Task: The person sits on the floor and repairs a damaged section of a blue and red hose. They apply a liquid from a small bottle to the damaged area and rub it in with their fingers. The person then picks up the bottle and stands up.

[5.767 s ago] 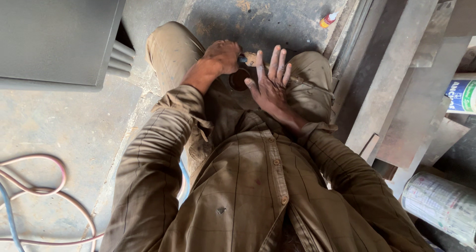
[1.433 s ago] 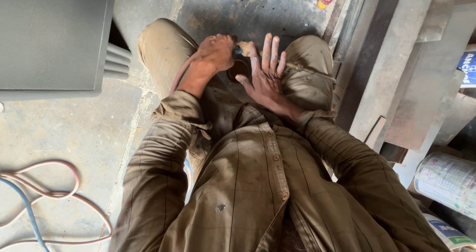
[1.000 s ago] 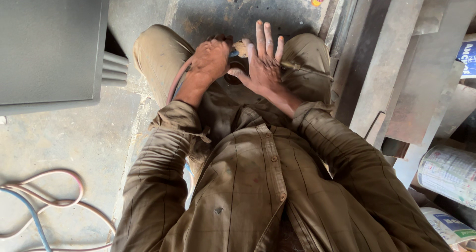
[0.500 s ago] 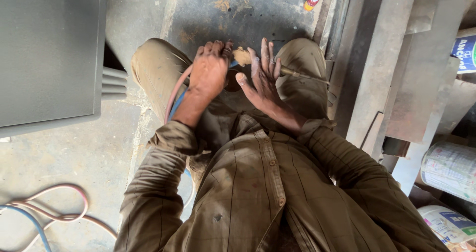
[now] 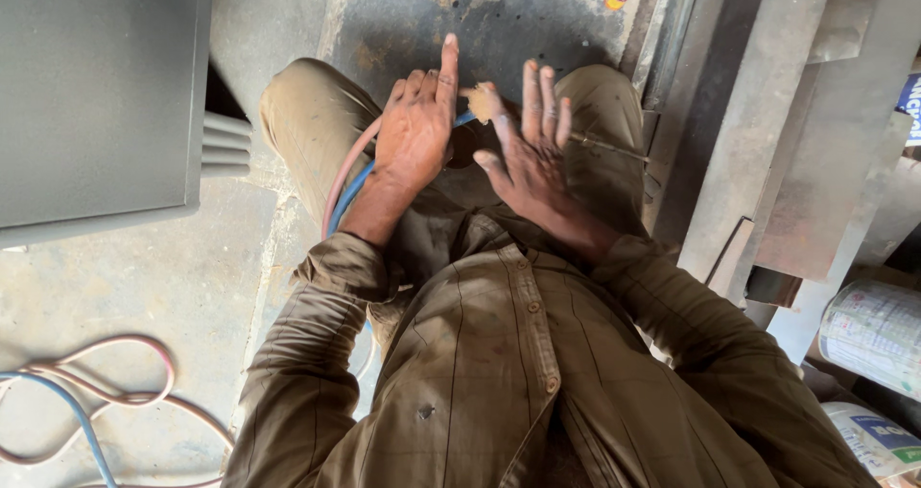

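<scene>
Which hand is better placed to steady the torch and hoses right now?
Left. The left hand is closed around the torch body with the pink and blue hoses running under its wrist; the right hand is open, fingers spread, gripping nothing.

We stand over a stained concrete floor. Left of its dark, rust-marked patch sits a grey metal cabinet; right of the patch lean rusty steel bars. Daylight falls evenly, without hard shadows.
</scene>
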